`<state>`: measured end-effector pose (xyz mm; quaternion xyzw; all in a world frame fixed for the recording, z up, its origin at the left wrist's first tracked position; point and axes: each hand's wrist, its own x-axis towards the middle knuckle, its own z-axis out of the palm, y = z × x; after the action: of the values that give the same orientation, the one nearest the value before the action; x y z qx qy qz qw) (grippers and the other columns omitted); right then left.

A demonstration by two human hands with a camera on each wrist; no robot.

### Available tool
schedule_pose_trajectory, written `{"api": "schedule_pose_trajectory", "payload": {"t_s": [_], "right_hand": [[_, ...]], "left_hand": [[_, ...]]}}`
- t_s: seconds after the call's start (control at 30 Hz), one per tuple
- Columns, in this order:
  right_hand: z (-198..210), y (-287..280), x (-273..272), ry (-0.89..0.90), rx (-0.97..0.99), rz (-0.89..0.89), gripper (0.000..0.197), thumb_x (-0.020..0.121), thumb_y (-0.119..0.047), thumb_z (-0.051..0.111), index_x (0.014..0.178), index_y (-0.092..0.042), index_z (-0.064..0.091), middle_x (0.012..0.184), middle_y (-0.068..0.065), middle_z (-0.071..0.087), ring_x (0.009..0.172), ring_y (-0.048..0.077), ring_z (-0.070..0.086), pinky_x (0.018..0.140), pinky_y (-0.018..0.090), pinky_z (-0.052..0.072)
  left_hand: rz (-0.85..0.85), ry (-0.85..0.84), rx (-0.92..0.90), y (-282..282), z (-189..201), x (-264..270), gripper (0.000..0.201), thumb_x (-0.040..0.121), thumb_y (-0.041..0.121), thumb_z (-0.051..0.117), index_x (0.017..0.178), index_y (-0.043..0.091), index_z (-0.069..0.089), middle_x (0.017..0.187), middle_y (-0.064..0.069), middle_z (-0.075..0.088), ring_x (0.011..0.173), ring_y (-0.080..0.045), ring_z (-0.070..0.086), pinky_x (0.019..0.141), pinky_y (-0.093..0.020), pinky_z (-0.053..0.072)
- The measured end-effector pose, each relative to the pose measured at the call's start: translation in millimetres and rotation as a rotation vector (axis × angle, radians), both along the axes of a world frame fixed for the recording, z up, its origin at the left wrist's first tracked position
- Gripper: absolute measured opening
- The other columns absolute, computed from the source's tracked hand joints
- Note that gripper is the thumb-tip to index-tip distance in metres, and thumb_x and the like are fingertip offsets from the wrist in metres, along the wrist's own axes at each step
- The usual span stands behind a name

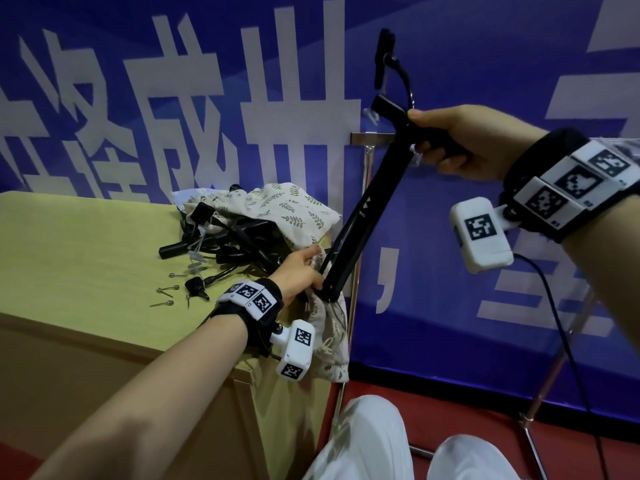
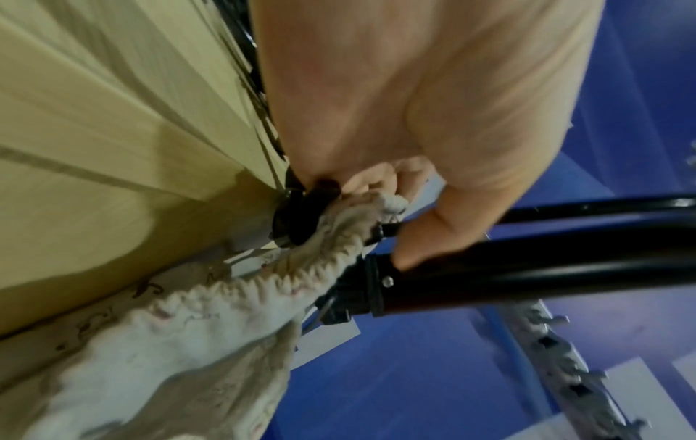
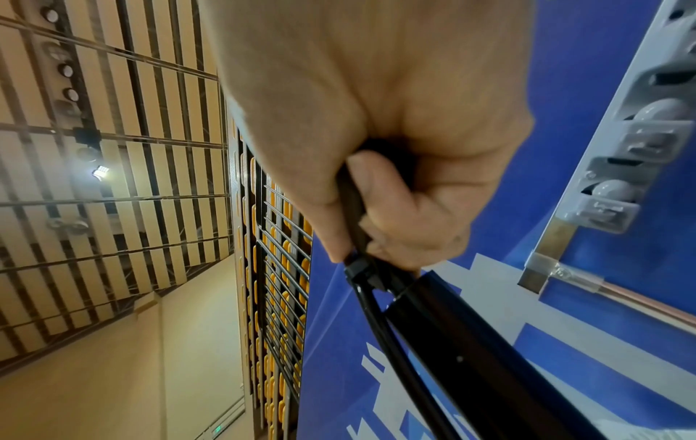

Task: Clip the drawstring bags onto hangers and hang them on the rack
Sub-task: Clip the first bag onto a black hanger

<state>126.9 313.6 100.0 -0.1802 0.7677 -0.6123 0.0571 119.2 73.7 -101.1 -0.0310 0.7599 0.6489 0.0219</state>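
We judge bag (image 1: 330, 337) soft, light; hanger (image 1: 360, 209) stiff. Left hand (image 1: 298, 271) pinches bag rim at clip; right hand (image 1: 464, 140) grips upper end.

Ahead of you hangs a blue banner (image 1: 450, 81) printed with large white characters, filling nearly the whole backdrop. To your left stands a pale yellow-green worktop (image 1: 69, 244) with a plain wooden side panel below it. Under your feet the floor (image 1: 485, 431) is red. In the right wrist view you look up at a high ceiling (image 3: 113, 148) of cream slats crossed by dark beams, with round lamps in a row and one bright spotlight (image 3: 101, 172). Beside the banner's edge there, tiers of yellow seats (image 3: 278, 297) run behind a dark railing, above a plain cream wall (image 3: 132, 372).
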Motion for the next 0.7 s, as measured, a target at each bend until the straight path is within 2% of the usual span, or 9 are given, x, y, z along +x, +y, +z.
{"api": "schedule_pose_trajectory", "payload": {"t_s": [0.03,0.1,0.17,0.23,0.3,0.43,0.57,0.63,0.7], "right_hand": [[-0.3,-2.6,0.9,-0.003,0.006,0.006,0.026,0.098,-0.035,0.049,0.081,-0.018,0.057,0.065,-0.003,0.042,0.046,0.004,0.029,0.032,0.011,0.019],[-1.4,-8.7,2.0,-0.003,0.010,0.016,0.026,0.098,-0.035,0.050,0.082,-0.017,0.059,0.062,-0.003,0.044,0.047,0.005,0.030,0.032,0.012,0.021],[-3.8,-16.2,3.3,0.005,0.014,0.012,0.025,0.098,-0.035,0.050,0.085,-0.016,0.060,0.059,-0.004,0.045,0.044,0.004,0.033,0.032,0.012,0.022],[-7.0,-24.2,2.6,0.007,0.020,0.003,0.023,0.097,-0.035,0.052,0.091,-0.015,0.060,0.059,-0.004,0.045,0.042,0.004,0.034,0.033,0.012,0.023],[-12.1,-31.3,1.0,-0.002,0.003,-0.005,0.022,0.097,-0.034,0.053,0.094,-0.014,0.061,0.062,-0.002,0.045,0.041,0.004,0.035,0.032,0.013,0.025],[-27.1,-43.9,2.2,-0.026,-0.007,-0.006,0.022,0.097,-0.035,0.053,0.092,-0.015,0.059,0.064,0.000,0.045,0.040,0.005,0.036,0.034,0.014,0.031],[-38.1,-42.3,0.0,-0.133,-0.207,0.010,0.049,0.094,-0.057,0.043,0.094,-0.011,0.060,0.067,0.004,0.057,0.050,0.012,0.054,0.046,0.019,0.049],[-54.1,-41.8,-7.2,-0.215,-0.390,-0.100,0.044,0.097,-0.051,0.041,0.092,-0.010,0.057,0.070,0.009,0.057,0.055,0.017,0.056,0.049,0.022,0.052],[-83.3,-43.4,-15.9,-0.290,-0.382,-0.205,0.030,0.099,-0.035,0.037,0.086,-0.012,0.051,0.068,0.007,0.049,0.049,0.017,0.051,0.047,0.023,0.049]], "left_hand": [[-0.040,0.025,-0.056,3.6,1.0,1.7,0.071,0.073,-0.016,0.060,0.137,0.009,0.044,0.121,-0.016,0.062,0.113,-0.031,0.060,0.094,-0.037,0.050],[-0.060,0.080,-0.201,12.7,2.7,5.5,0.056,0.073,0.006,0.076,0.125,0.012,0.055,0.113,-0.007,0.067,0.106,-0.023,0.063,0.097,-0.035,0.049],[0.006,0.122,-0.295,20.0,1.6,2.7,0.062,0.066,0.027,0.083,0.121,0.016,0.057,0.110,-0.001,0.068,0.103,-0.019,0.064,0.095,-0.035,0.050],[0.064,0.141,-0.297,26.8,3.0,-0.5,0.064,0.066,0.024,0.084,0.122,0.013,0.056,0.109,-0.002,0.067,0.100,-0.019,0.064,0.092,-0.032,0.051],[0.113,0.170,-0.303,32.8,6.8,-2.9,0.054,0.070,0.015,0.082,0.118,0.009,0.057,0.104,-0.003,0.065,0.096,-0.019,0.062,0.087,-0.029,0.050],[0.168,0.212,-0.313,37.0,8.6,-4.0,0.029,0.077,0.017,0.076,0.100,0.009,0.062,0.085,0.000,0.061,0.083,-0.017,0.058,0.074,-0.025,0.045],[0.204,0.221,-0.371,35.1,1.4,-6.1,0.026,0.079,0.017,0.072,0.102,0.006,0.063,0.084,-0.004,0.063,0.083,-0.020,0.060,0.071,-0.025,0.044],[0.225,0.232,-0.365,36.0,2.2,-7.9,0.026,0.080,0.017,0.071,0.102,0.005,0.064,0.087,-0.006,0.065,0.083,-0.020,0.061,0.070,-0.024,0.044],[0.248,0.236,-0.327,36.3,6.2,-10.1,0.020,0.080,0.016,0.071,0.095,0.004,0.065,0.083,-0.007,0.064,0.081,-0.020,0.061,0.069,-0.024,0.043]]}}
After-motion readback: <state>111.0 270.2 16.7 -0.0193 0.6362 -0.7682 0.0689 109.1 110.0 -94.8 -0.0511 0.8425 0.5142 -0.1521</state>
